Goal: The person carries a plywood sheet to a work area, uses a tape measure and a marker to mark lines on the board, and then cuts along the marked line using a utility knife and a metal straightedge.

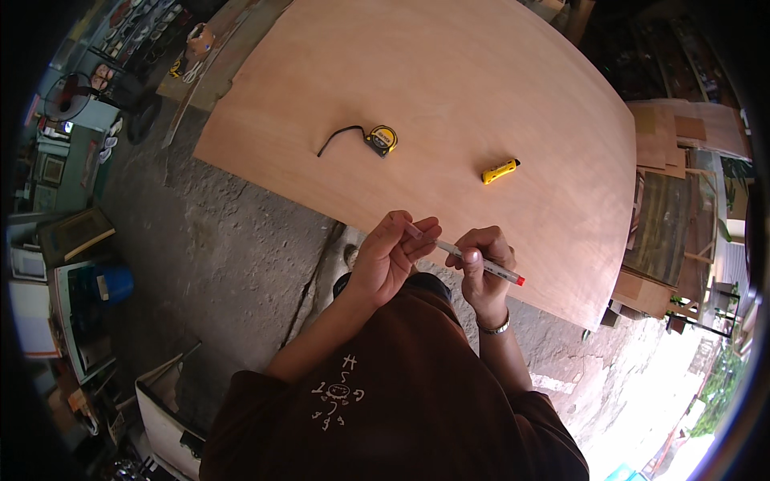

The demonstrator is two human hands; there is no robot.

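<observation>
My right hand (487,260) grips a slim white marker pen (499,271) with a red end, its fingers wrapped round the barrel. The pen's other end points toward my left hand (391,255), whose palm is turned up. Between the left thumb and fingers sits a small translucent pinkish pen cap (413,231), apart from the marker. Both hands are over the near edge of a large plywood sheet (433,88). On the sheet lie a yellow and black tape measure (382,140) with a black strap, and a yellow utility knife (500,171) farther right.
Rough concrete floor (233,232) lies left of the sheet. A standing fan (68,98), a blue bucket (117,283) and framed panels (76,236) stand at the left. Stacked boards (662,216) lean at the right. A tape roll (200,38) rests at the far left.
</observation>
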